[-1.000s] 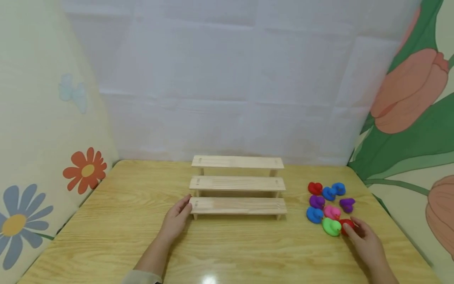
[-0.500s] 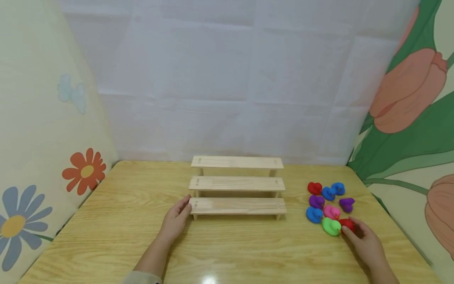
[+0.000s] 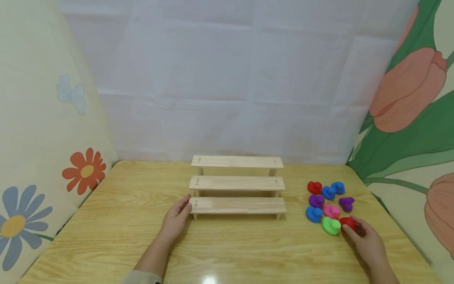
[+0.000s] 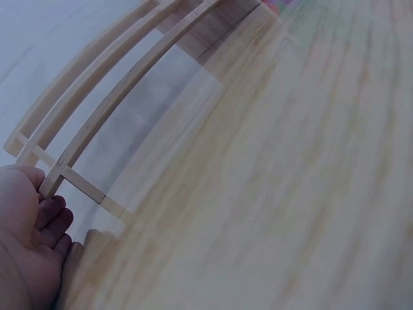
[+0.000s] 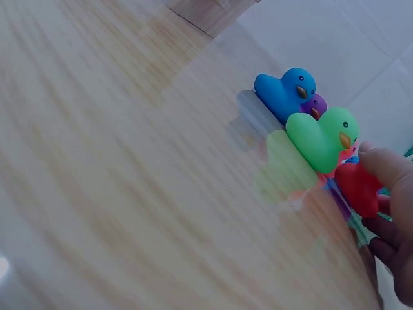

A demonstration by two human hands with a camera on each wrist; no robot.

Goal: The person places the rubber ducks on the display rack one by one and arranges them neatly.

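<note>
A three-step wooden display rack (image 3: 237, 205) stands on the table. My left hand (image 3: 175, 221) grips the left end of its lowest step; in the left wrist view the thumb lies at the board (image 4: 55, 174) and the fingers (image 4: 55, 219) curl beneath. At the right, my right hand (image 3: 367, 240) pinches a red rubber duck (image 3: 348, 224) between thumb and fingers. The same red duck (image 5: 358, 188) shows in the right wrist view, close beside a green duck (image 5: 321, 139). Part of it is hidden by the hand.
Several other ducks cluster at the right: a green one (image 3: 331, 225), a pink one (image 3: 331, 211), blue (image 3: 314, 214) and purple (image 3: 317, 200) ones, and another red one (image 3: 314, 187). A white cloth (image 3: 227, 79) hangs behind the table (image 3: 248, 252). Flowered panels (image 3: 408, 157) flank it.
The red duck in my right hand has turned and shifted slightly, now showing more of its red body between thumb and fingers. My left hand keeps its place on the rack.
</note>
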